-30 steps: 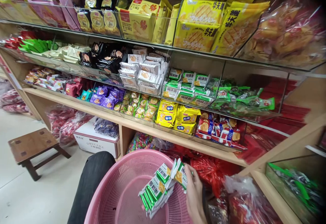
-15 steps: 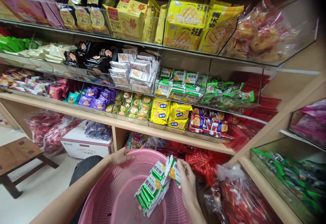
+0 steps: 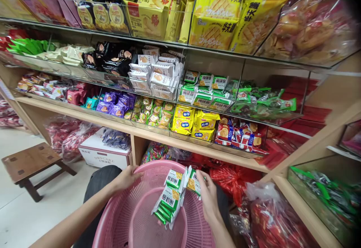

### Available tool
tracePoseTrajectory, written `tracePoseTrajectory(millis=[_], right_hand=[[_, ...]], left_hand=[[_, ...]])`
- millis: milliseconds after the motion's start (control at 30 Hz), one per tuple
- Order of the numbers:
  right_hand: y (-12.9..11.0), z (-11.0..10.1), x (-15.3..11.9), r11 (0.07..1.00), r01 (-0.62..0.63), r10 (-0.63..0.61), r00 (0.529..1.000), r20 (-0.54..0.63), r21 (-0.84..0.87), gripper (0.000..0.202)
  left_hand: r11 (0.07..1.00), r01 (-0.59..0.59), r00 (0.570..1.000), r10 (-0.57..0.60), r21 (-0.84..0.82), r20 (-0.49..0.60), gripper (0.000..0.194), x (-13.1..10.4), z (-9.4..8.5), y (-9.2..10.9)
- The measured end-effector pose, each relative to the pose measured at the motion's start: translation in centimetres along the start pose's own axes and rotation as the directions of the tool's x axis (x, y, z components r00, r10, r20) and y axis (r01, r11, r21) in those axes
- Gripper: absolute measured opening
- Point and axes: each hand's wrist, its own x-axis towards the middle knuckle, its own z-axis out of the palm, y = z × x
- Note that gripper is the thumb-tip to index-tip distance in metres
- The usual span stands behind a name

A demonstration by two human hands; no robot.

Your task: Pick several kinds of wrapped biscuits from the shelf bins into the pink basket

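The right hand (image 3: 208, 197) is closing its fingers on the top end of a strip of green-and-white snack packets (image 3: 171, 197), which is hanging down and to the left of that hand, over the inside of a pink plastic basket (image 3: 135, 218). The left hand (image 3: 126, 177) is gripping the far rim of the basket, fingers curled over the edge, so the two hands are sitting on either side of the dangling packets with the basket bowl opening below and between them. Under the left forearm a dark trouser leg (image 3: 100, 188) is showing beside the basket. Just beyond the right hand, bags of red-wrapped sweets (image 3: 234, 188) are lying under the lowest wooden shelf (image 3: 146, 133), and more red bags are bulging to its right. Straight ahead above both hands, glass-fronted bins are displaying goods: matching green-and-white packets (image 3: 203, 92) in the middle tier, yellow packets (image 3: 194, 122) below them, and large yellow biscuit bags (image 3: 220, 18) on the top tier. Well off to the left of the left hand, a low wooden stool (image 3: 31, 163) is standing on the pale floor, with a white carton (image 3: 104, 154) sitting between it and the basket.
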Motion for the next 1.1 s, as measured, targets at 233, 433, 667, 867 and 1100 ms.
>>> tracePoseTrajectory(millis=[233, 433, 667, 867, 1100], right_hand=[[-0.8, 0.3, -1.1, 0.968, -0.174, 0.147, 0.977, 0.154, 0.180, 0.038], [-0.8, 1.0, -1.9, 0.934, -0.284, 0.230, 0.943, 0.241, 0.218, 0.041], [-0.5, 1.6, -1.8, 0.927, -0.318, 0.276, 0.937, 0.214, 0.198, 0.043], [0.2, 1.4, -1.1, 0.897, -0.361, 0.280, 0.911, 0.302, 0.255, 0.044], [0.8, 1.4, -1.0, 0.871, -0.399, 0.313, 0.900, 0.304, 0.285, 0.039]], left_hand=[[0.986, 0.093, 0.985, -0.071, 0.140, -0.156, 0.033, -3.9, -0.1, 1.6], [0.974, 0.117, 0.963, -0.064, 0.194, -0.264, 0.022, -6.0, 0.4, 1.4], [0.985, 0.112, 0.951, -0.069, 0.129, -0.300, 0.029, -7.6, 1.4, 2.5], [0.991, 0.088, 0.899, -0.035, 0.103, -0.437, 0.044, -8.8, 2.0, 2.0], [0.961, 0.050, 0.884, 0.085, 0.273, -0.461, 0.045, -8.9, 2.5, 1.3]])
